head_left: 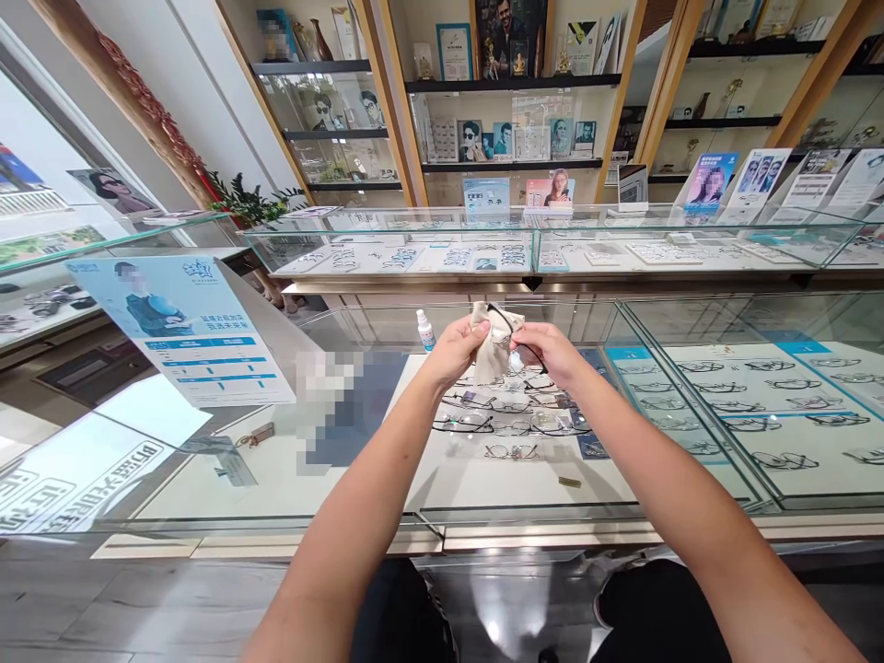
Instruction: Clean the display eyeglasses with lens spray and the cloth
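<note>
Above the glass counter, both hands are raised and close together. My left hand (464, 343) is closed on a cream cloth (492, 357), which hangs down and wraps part of a pair of dark-framed eyeglasses (500, 318). Pinched in the fingers of my right hand (542, 348) is the dark frame of the same eyeglasses, with a temple pointing down to the right. The cloth hides most of the lenses. Just left of my left hand stands a small white spray bottle (424, 331) on the counter.
Rows of eyeglasses (511, 451) lie in the glass display case (483, 497) under my hands, with more in the right section. A blue and white sign (186, 331) stands on the left. Across the aisle run another glass counter (414, 230) and shelves (511, 85).
</note>
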Motion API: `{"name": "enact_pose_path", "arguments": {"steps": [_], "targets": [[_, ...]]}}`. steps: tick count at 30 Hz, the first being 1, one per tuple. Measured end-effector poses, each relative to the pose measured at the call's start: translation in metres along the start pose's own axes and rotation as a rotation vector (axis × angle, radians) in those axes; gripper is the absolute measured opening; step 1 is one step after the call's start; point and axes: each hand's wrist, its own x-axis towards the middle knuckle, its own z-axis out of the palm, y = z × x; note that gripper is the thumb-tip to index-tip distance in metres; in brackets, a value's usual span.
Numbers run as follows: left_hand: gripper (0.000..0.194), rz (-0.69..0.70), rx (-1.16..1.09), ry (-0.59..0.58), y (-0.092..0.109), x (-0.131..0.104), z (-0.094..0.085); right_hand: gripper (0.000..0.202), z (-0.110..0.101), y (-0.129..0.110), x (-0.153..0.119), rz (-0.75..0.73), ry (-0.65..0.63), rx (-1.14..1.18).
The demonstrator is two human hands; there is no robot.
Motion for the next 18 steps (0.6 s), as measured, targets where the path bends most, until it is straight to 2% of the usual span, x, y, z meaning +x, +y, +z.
{"name": "enact_pose_path", "arguments": {"steps": [3, 11, 14, 18], "targets": [[0.061, 0.006, -0.004, 0.012, -0.001, 0.000, 0.003, 0.034, 0.001, 0.004, 0.002, 0.015, -0.002, 0.031], [0.059, 0.144, 0.059, 0.254, -0.012, -0.001, 0.023, 0.047, 0.022, 0.010, -0.004, 0.065, -0.069, 0.036], [0.062, 0.159, 0.059, 0.331, -0.015, 0.001, 0.022, 0.047, 0.025, 0.010, -0.005, 0.046, -0.065, 0.024], [0.063, 0.091, -0.010, 0.359, -0.019, 0.007, 0.012, 0.047, 0.018, 0.010, -0.003, 0.011, -0.037, 0.009]]}}
